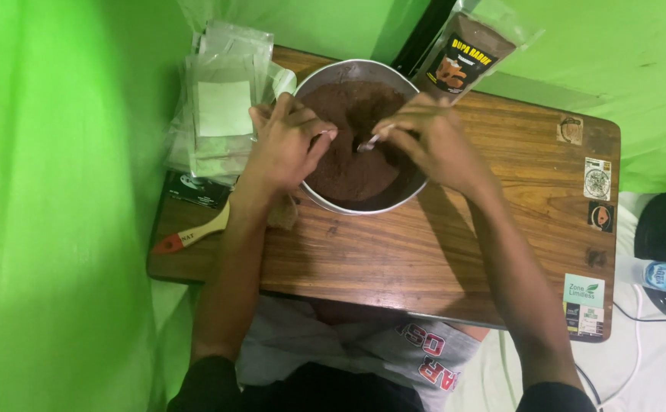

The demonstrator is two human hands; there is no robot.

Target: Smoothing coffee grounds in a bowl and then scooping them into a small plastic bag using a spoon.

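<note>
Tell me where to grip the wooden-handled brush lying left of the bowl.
Take the brush by its pale wooden handle, coming from the table's near-left edge. The handle points out that way with its red tip free, while the bristle end sits tucked under the left hand's wrist beside the bowl.

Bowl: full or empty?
Partly full. The metal bowl holds a mound of brown powder below the rim; the right hand dips a spoon into it, and the left hand rests on the rim.
</note>
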